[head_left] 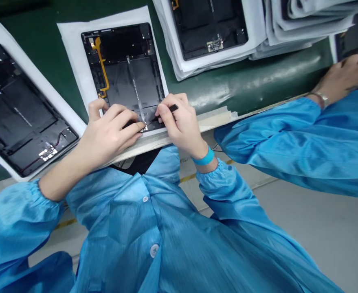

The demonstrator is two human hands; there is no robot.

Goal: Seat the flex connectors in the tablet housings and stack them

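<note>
The black tablet rear housing (126,77) lay on a white foam sheet (71,49) on the green conveyor belt (242,81), directly before the operator, with its near edge by the belt's pale taped rim (203,126). A yellow flex cable (101,61) ran along its far left side, and a narrow pale strip (136,91) ran down its middle to the near edge. Work in hand was at that near edge, around a small bright connector (144,128). The right hand (180,122) held a slim black tool (171,108) between thumb and fingers, with its tip angled down toward the connector. The left hand (108,132) lay over the near left corner, its fingers close together and extended toward the connector, and its thumb (95,109) set apart at the housing's left edge. Whether those left fingertips gripped anything could not be determined. Two similar housings (20,114) lay on white sheets to the left and far side. A co-worker's hand (343,75), wearing a metal bracelet (321,97), rested at the right.
</note>
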